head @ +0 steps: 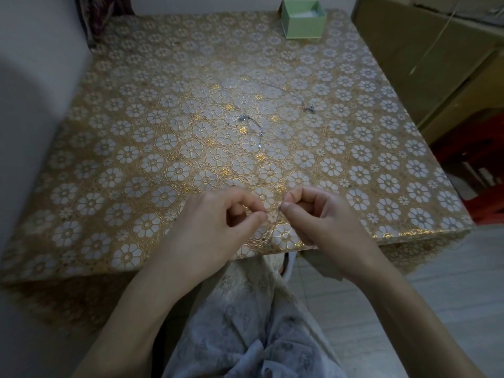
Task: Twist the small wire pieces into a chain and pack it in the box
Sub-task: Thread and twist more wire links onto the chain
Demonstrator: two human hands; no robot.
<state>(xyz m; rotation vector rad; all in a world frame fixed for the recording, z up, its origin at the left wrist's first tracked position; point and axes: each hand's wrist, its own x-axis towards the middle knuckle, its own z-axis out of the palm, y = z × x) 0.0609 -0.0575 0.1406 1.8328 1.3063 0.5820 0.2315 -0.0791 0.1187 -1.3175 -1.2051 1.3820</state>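
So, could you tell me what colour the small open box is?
Pale green cardboard box, head view.

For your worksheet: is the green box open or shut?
Open: the green box shows no lid on top, and its pale inside is visible.

Glossy embossed gold-and-white floral tablecloth point(136, 159); thin silvery metal wire pieces point(289, 94), centre frame; matt pale-green cardboard box point(305, 24), top edge.

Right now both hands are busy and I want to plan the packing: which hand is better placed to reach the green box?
Probably the right hand: the green box stands at the table's far edge, right of centre, on that hand's side. The left hand would have to cross over.
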